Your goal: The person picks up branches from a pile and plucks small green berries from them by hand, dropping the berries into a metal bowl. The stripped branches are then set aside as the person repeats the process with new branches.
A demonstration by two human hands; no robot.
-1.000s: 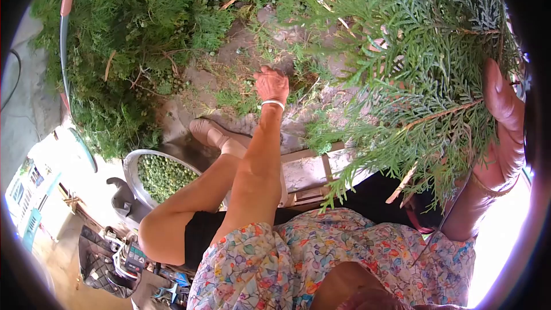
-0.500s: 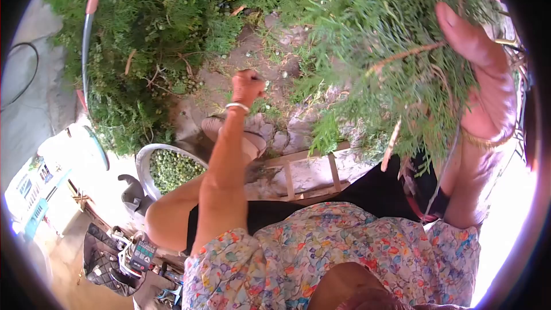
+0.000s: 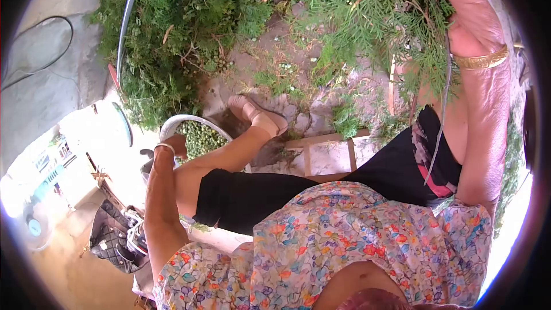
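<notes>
My right hand [image 3: 466, 6] is closed around a leafy evergreen branch [image 3: 390, 28] with flat green sprays and a brown stem. Its foliage hangs above my bare leg and black shorts, at the upper right. On the other side, my left hand [image 3: 177, 146] is at the near left rim of a white bucket [image 3: 186, 118]. Small round green cones [image 3: 204, 139] fill much of that bucket. Shadow and the hand's angle hide the left fingers, so whether anything is in them does not show.
A large heap of cut evergreen branches [image 3: 155, 40] lies at the upper left, with a pink-and-grey tube [image 3: 123, 40] beside it. A wooden frame [image 3: 330, 139] rests on the stony ground. A quilted dark bag [image 3: 112, 235] is at the lower left.
My left hand, closed over the ground earlier, has swung back and left to the bucket. My right hand still grips the branch, now farther up in view. The whole view has shifted somewhat.
</notes>
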